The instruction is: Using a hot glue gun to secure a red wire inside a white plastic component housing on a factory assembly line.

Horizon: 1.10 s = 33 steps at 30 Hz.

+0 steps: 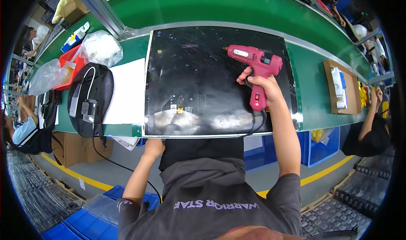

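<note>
One left hand [155,148], fingers hidden by the table [312,85], state I cannot tell; right hand [268,87], fingers wrapped round a smooth pink glue gun [263,67]; beneath them, a scuffed glossy mat [198,77]; left of them, a mesh bag [105,90]; beyond, crinkled plastic [101,48].

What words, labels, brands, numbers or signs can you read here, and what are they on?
Grey shirt: large pale-purple capitals, upside down; wording not copied here.
Pink glue gun: white label, print too small to read.
Black mat: small printed marks, one orange, too small to read.
</note>
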Motion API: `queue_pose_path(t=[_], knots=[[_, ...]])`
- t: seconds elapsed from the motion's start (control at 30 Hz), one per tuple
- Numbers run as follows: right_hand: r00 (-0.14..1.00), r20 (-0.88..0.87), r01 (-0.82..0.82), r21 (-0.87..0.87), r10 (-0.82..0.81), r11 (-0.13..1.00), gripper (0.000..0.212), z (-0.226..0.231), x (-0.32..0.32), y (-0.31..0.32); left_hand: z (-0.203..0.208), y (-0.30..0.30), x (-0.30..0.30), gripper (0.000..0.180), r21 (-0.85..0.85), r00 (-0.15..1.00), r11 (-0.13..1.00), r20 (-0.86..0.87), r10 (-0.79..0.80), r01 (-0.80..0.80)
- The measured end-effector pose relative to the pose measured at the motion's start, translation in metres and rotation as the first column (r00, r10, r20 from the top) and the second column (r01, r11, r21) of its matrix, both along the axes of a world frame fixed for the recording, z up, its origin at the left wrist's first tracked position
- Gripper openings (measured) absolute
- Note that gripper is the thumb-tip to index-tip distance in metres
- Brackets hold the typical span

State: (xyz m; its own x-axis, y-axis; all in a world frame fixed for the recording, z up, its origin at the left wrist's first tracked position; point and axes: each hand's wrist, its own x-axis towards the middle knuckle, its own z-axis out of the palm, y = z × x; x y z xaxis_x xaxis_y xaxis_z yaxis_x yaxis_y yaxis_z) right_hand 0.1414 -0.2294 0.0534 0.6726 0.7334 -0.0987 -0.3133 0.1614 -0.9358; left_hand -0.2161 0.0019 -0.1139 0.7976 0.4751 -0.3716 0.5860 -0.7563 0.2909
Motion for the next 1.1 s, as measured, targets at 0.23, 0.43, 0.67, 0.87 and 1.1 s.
queue_pose_path(t=[0.23, 0.43, 0.67, 0.87, 1.1], knots=[[1.0, 0.004, -0.009, 0.002, 0.009, 1.0, 0.023, 0.001, 0.001, 0.0, 0.002, -0.008, 0.001, 0.029, -0.136, 0.937, 0.989, 0.336, 0.097, -0.053], [0.999, 0.03, -0.025, -0.023, 0.025, 0.999, 0.026, 0.0, 0.001, -0.002, 0.027, -0.026, 0.013, 0.035, -0.26, 0.899, 0.963, 0.404, 0.171, -0.066], [1.0, -0.001, -0.03, 0.01, 0.03, 1.0, 0.024, -0.002, 0.001, -0.002, 0.074, -0.052, 0.018, 0.035, -0.265, 0.927, 0.964, 0.366, 0.081, 0.021], [1.0, 0.007, -0.008, 0.016, 0.008, 1.0, 0.025, 0.0, 0.001, -0.003, 0.129, -0.069, 0.019, 0.046, -0.338, 0.87, 0.835, 0.396, -0.293, 0.435], [1.0, 0.006, -0.005, 0.008, 0.005, 1.0, 0.026, -0.002, 0.003, -0.002, 0.181, -0.076, 0.048, 0.039, -0.399, 0.721, 0.639, 0.578, -0.381, 0.657]])
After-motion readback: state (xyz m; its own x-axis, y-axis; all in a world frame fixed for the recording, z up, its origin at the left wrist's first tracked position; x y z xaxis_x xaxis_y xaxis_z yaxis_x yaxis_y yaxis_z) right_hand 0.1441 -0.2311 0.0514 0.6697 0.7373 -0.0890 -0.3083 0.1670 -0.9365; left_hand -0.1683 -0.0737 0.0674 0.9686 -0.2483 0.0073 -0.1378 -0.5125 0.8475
